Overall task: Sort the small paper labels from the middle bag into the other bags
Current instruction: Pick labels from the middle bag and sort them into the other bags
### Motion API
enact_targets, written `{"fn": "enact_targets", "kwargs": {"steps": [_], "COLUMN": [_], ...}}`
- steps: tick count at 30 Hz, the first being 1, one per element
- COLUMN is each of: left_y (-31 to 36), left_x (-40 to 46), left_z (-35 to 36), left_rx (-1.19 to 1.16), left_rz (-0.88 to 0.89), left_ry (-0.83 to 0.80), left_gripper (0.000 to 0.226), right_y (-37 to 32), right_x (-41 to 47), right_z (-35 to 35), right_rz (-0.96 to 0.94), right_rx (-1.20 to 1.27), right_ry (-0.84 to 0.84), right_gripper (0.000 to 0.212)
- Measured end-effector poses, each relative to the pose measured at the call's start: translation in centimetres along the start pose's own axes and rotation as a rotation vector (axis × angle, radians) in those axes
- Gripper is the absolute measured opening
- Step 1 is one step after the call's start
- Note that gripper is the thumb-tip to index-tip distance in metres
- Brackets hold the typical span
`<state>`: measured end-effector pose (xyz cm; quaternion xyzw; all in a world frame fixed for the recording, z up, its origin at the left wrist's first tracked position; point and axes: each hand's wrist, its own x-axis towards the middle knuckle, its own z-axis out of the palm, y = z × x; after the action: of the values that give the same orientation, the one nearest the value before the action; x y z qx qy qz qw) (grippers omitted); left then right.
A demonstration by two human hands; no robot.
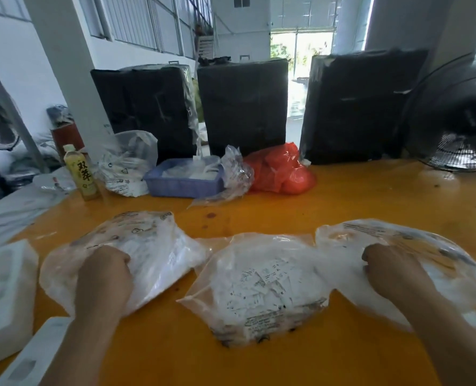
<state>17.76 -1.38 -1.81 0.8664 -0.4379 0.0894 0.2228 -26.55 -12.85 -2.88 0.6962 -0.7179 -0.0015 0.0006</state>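
Note:
Three clear plastic bags lie side by side on the orange table (259, 366). The middle bag (259, 291) is full of small white paper labels (264, 277) with black print. My left hand (104, 270) rests on the left bag (147, 246), its fingers curled down into the plastic. My right hand (384, 264) lies on the right bag (426, 246) with its knuckles up and fingers curled into the plastic. Both side bags hold some white paper. I cannot see whether either hand also holds labels.
At the back stand a blue basket (184, 181), a red bag (281, 171), more clear bags (125, 165) and a yellow drink bottle (82, 174). Three black-wrapped parcels (242, 107) line the far edge. A fan (454, 121) is at right, and white foam blocks (5, 296) at left.

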Motion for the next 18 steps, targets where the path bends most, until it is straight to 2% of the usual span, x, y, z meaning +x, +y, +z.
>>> {"fn": "enact_targets", "kwargs": {"steps": [4, 7, 9, 10, 12, 13, 15, 18], "left_y": [0.9, 1.7, 3.1, 4.1, 6.8, 8.4, 11.5, 13.8], "left_x": [-0.6, -0.7, -0.9, -1.4, -3.1, -4.2, -6.3, -9.0], "left_z": [0.0, -0.4, -0.3, -0.1, 0.4, 0.5, 1.4, 3.7], "left_rx": [0.460, 0.552, 0.397, 0.230, -0.150, -0.319, -0.584, -0.789], "left_rz": [0.031, -0.008, 0.008, 0.060, 0.240, 0.349, 0.495, 0.507], "left_ry": [-0.071, -0.104, -0.024, 0.060, 0.180, 0.172, 0.014, -0.291], "left_gripper": [0.035, 0.042, 0.041, 0.036, 0.026, 0.022, 0.020, 0.018], "right_y": [-0.4, -0.3, -0.1, 0.0, 0.1, 0.1, -0.2, -0.5], "right_x": [0.8, 0.8, 0.7, 0.5, 0.4, 0.3, 0.0, -0.5], "right_z": [0.7, 0.8, 0.6, 0.4, 0.0, -0.3, -0.8, -1.5], "right_rz": [-0.002, 0.025, 0.041, 0.047, 0.048, 0.047, 0.060, 0.070], "right_rx": [-0.007, 0.006, 0.016, 0.024, 0.035, 0.040, 0.089, 0.165], "right_ry": [-0.023, 0.019, 0.054, 0.081, 0.139, 0.173, 0.256, 0.296], "right_gripper": [0.022, 0.026, 0.028, 0.029, 0.030, 0.028, 0.019, 0.022]}}
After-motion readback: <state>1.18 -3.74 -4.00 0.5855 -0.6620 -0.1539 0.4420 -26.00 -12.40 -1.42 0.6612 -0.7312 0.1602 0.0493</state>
